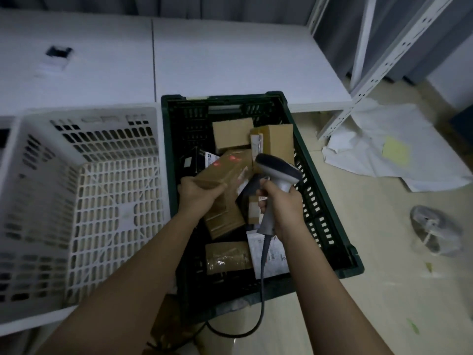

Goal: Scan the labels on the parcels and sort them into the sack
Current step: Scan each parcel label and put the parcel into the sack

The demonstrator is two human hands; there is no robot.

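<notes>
My left hand (198,194) grips a brown cardboard parcel (225,170) over the dark green crate (325,201). Red scanner light spots show on the parcel's top face. My right hand (281,208) holds a grey handheld barcode scanner (279,172) by its handle, its head pointing at the parcel; its cable (262,290) hangs down toward the floor. Inside the crate lie several more cardboard parcels (231,134), one taped box (227,257) and a white labelled mailer (273,254). A white crumpled sack (384,149) lies on the floor to the right.
A white slotted plastic basket (84,201) stands to the left of the green crate. White tables (230,60) run along the back, with a small dark device (58,53) on the left one. A white perforated metal rack frame (378,73) leans at right. A grey tape roll (435,231) lies on the floor.
</notes>
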